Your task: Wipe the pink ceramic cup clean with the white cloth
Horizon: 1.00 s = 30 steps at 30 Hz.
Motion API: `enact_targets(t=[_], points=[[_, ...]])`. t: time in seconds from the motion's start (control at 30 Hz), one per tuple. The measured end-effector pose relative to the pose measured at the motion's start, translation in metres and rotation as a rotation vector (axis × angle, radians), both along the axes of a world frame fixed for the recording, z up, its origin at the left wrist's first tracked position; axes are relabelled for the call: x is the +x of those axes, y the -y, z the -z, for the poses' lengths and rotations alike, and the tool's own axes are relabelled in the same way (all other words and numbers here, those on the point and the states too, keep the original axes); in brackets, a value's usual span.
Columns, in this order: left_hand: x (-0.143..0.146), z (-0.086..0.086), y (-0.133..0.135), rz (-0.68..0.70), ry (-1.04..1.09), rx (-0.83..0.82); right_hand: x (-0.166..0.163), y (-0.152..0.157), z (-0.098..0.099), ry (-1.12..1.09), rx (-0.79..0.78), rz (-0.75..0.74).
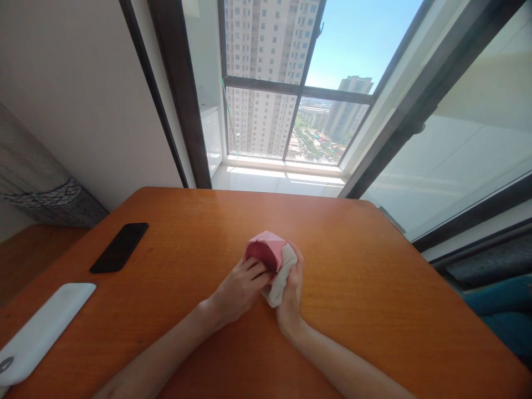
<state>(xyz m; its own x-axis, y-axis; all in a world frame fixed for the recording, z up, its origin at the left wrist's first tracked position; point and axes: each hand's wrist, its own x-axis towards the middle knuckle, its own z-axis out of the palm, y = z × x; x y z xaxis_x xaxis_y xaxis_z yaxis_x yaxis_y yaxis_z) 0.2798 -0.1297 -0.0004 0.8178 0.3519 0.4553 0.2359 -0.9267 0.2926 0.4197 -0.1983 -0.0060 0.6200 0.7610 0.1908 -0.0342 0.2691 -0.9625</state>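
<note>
So, count first: two hands, one pink cup, one white cloth, one black phone, one long white object, all at one tabletop [353, 266]. Pink cup [266, 250] is tilted, mouth facing the wearer and a bit left, held over the middle of the tabletop, well apart from the far edge and both side edges. Left hand [241, 291] holds it at the lower rim, fingertips reaching into the mouth; thumb hidden. Right hand [292, 299] is closed round the white cloth [281, 280], pressing it to the cup's right side, fingers wrapped behind. Cloth is bunched, lower end hanging below the cup between the hands. Cup's base and far side are hidden; can't tell if it touches the tabletop. Black phone [119, 247] lies flat by the left edge, dark face up, towards the far-left corner. Long white object [47, 332] sits nearer the wearer along that same left edge, one round grey mark on it, near end cut off by the frame; can't tell what it is. Near edge of the tabletop is out of frame. One teal seat [502, 302] shows past the right edge, mostly cut off.
</note>
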Motion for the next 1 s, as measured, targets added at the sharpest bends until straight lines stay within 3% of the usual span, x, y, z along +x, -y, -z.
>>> enact_targets(t=[0.17,0.23,0.3,0.43,0.5,0.6,0.7,0.9,1.0], points=[[-0.018,0.0,-0.02,0.096,-0.109,0.307,0.03,-0.02,-0.023,0.068,-0.052,-0.179],[-0.016,0.001,-0.02,0.109,-0.114,0.347,0.033,-0.022,-0.024,0.039,-0.056,-0.164],[-0.01,0.002,-0.014,0.101,-0.099,0.294,0.029,-0.019,-0.02,-0.031,-0.045,-0.067],[0.007,0.002,0.008,0.02,0.016,-0.037,0.007,-0.003,-0.007,-0.066,-0.056,0.103],[0.012,0.002,0.017,-0.046,0.085,-0.149,-0.005,0.005,-0.002,0.003,-0.06,0.108],[0.01,0.003,0.019,-0.083,0.111,-0.176,-0.014,0.011,0.003,0.051,-0.051,0.053],[0.002,0.001,0.009,-0.031,0.008,-0.061,-0.006,0.007,0.002,0.033,-0.039,0.002],[-0.016,-0.001,-0.019,0.11,-0.127,0.368,0.032,-0.014,-0.018,0.084,-0.075,-0.176],[-0.013,0.002,-0.019,0.084,-0.106,0.325,0.032,-0.015,-0.021,0.023,-0.082,-0.144]])
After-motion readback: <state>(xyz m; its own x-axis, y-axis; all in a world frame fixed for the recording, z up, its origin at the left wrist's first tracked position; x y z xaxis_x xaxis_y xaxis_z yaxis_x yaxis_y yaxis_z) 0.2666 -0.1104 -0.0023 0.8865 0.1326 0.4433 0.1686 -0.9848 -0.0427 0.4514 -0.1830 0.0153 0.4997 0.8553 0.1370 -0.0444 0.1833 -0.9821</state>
